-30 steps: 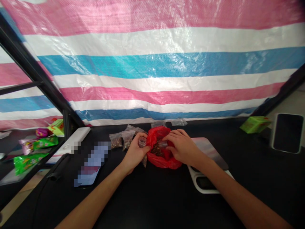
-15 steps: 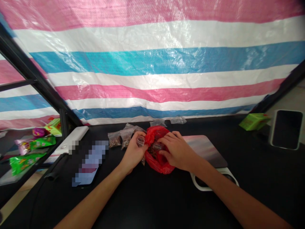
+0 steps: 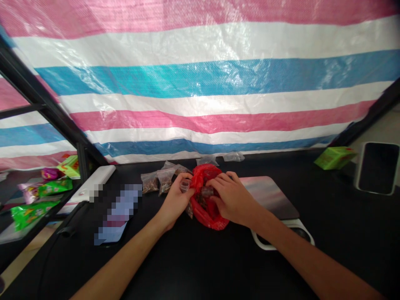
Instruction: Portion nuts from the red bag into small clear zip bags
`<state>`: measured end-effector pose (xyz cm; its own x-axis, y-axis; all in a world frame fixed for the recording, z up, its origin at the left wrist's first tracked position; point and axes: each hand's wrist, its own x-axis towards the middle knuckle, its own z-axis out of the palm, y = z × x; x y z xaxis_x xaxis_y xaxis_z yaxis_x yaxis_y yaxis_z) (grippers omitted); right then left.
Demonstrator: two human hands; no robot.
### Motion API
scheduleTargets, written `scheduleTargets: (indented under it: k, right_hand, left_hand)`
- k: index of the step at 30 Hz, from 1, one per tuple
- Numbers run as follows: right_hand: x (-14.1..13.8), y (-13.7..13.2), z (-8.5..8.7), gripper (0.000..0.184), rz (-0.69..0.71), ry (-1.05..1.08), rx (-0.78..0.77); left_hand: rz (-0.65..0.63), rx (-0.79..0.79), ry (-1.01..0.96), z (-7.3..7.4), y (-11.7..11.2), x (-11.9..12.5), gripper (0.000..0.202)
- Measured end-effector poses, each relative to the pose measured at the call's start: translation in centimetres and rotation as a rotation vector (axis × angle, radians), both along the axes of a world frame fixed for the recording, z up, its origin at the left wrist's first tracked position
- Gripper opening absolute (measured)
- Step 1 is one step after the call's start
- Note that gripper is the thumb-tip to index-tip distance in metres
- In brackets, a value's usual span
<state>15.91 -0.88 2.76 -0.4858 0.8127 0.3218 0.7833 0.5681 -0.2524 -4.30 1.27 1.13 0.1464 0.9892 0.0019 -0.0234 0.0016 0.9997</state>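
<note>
My left hand [image 3: 174, 201] grips a small clear plastic cup [image 3: 185, 185] at the mouth of a red plastic bag [image 3: 212, 221]. Dark brown dried pieces [image 3: 201, 202] lie inside that bag. My right hand [image 3: 229, 198] sits over the bag's opening, its fingers around a second clear plastic cup [image 3: 206, 191], which is partly hidden. Below my left hand, a clear bag [image 3: 189, 211] hangs by the red bag. Several small clear bags of brown pieces [image 3: 158, 180] lie just left of my left hand.
Everything stands on a black table [image 3: 193, 266]. A flat scale [image 3: 268, 196] lies under my right forearm's side, and a pixelated object [image 3: 117, 214] lies to the left. A green box [image 3: 335, 158] and a dark screen [image 3: 377, 168] stand at right; colourful packets [image 3: 34, 204] lie lower left.
My hands have drawn closer together over the bag's mouth. The whole scene has shifted slightly left and up in view as my head moved.
</note>
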Motion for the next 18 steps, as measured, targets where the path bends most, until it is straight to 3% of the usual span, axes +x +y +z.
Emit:
scheduleTargets:
  k: [4, 8, 11, 14, 18]
  right_hand:
    - [0.1, 0.0, 0.0, 0.039, 0.004, 0.005, 0.014]
    - [0.2, 0.0, 0.1, 0.03, 0.017, 0.026, -0.005]
    - [0.3, 0.1, 0.2, 0.028, -0.003, 0.073, -0.022]
    - [0.5, 0.5, 0.1, 0.031, -0.038, 0.129, -0.046]
    - [0.6, 0.8, 0.2, 0.036, -0.087, 0.211, -0.039]
  left_hand:
    - [0.002, -0.164, -0.196, 0.3, 0.1, 0.0, 0.038]
    - [-0.028, -0.215, -0.25, 0.2, 0.3, 0.0, 0.04]
    - [0.01, -0.035, -0.101, -0.2, 0.6, 0.0, 0.033]
    - [0.133, 0.216, 0.123, -0.6, 0.9, -0.3, 0.026]
    - [0.262, 0.404, 0.314, -1.1, 1.1, -1.0, 0.038]
